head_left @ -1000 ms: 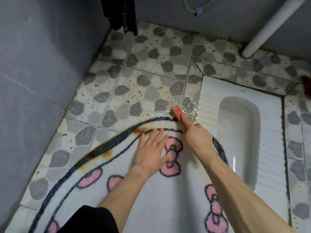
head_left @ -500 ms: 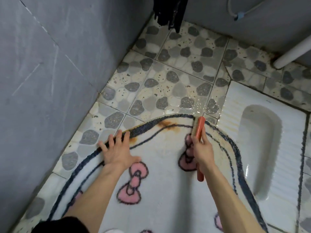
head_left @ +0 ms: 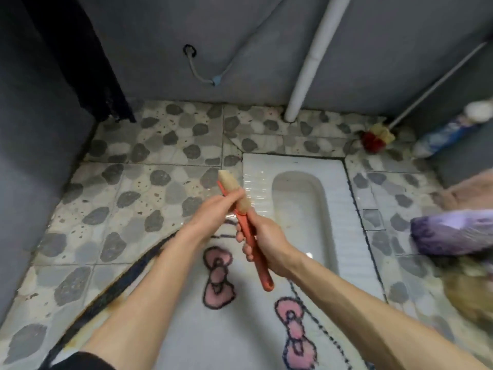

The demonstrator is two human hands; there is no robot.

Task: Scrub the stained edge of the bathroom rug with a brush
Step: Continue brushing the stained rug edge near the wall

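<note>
Brush hangs above the rug, its red handle wrapped in the grip of the right hand while the left hand pinches the bristle head (perhaps clearing it). To scrub well, free the left, flatten it beside the stained edge, and drive short, firm strokes along the border.

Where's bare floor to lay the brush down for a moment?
For the brush, the pebble tiles between the rug edge, the left wall and the squat toilet are bare. So is the strip along the back wall up to the pipe. Right of the toilet is crowded: mop, bottle, purple bundle.
</note>
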